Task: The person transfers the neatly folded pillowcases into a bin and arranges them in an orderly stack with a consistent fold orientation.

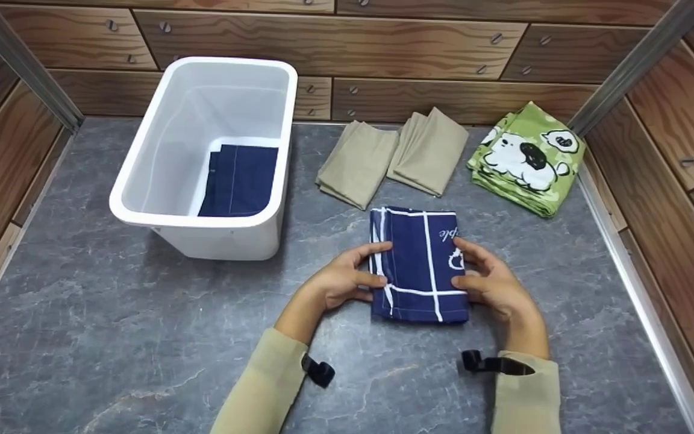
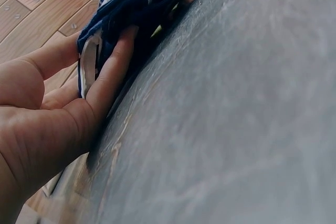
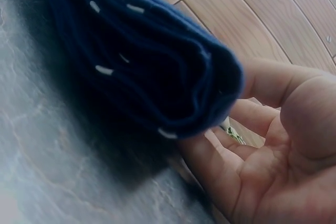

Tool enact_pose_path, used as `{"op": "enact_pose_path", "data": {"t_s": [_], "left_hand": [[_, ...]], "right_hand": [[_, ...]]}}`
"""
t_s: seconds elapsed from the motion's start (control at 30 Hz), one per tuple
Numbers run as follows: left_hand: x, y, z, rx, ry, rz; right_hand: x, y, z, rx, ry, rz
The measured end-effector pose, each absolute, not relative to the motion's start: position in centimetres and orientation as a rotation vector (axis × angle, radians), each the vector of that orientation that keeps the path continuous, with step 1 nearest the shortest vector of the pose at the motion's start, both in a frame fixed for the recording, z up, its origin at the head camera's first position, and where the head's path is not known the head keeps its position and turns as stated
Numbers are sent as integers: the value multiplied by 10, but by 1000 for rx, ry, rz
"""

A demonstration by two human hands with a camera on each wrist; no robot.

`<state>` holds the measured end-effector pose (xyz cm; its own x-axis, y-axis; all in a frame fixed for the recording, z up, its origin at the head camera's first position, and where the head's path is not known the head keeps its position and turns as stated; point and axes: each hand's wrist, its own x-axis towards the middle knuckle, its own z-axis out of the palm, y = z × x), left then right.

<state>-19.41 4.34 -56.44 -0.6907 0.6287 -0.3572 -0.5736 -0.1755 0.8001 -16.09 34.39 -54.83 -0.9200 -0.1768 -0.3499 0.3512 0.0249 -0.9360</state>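
A folded navy cloth (image 1: 410,265) with white lines and part of some white lettering is between both hands, just over the grey tabletop. My left hand (image 1: 350,274) grips its left edge, fingers above and below the layers. On the right edge, my right hand (image 1: 491,280) holds it the same way, with thumb and a finger on top. Stacked, rolled-over layers of the navy cloth (image 3: 152,61) show end-on in the right wrist view. In the left wrist view, my left fingers (image 2: 113,69) reach under the bunched cloth (image 2: 142,3).
A white plastic bin (image 1: 235,235) stands at the left with folded navy cloth (image 1: 244,181) inside. Behind the hands lie two folded beige cloths (image 1: 359,163) (image 1: 428,150) and a green cloth (image 1: 528,160) with a cartoon dog print. Wood-patterned walls (image 1: 383,48) enclose the back and sides.
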Motion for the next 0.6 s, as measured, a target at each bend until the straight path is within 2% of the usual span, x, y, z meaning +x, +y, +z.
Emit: {"op": "enact_pose_path", "data": {"t_s": [0.6], "left_hand": [[-194, 40, -557, 101, 1301, 1969]], "right_hand": [[-160, 342, -544, 120, 1954, -1975]]}}
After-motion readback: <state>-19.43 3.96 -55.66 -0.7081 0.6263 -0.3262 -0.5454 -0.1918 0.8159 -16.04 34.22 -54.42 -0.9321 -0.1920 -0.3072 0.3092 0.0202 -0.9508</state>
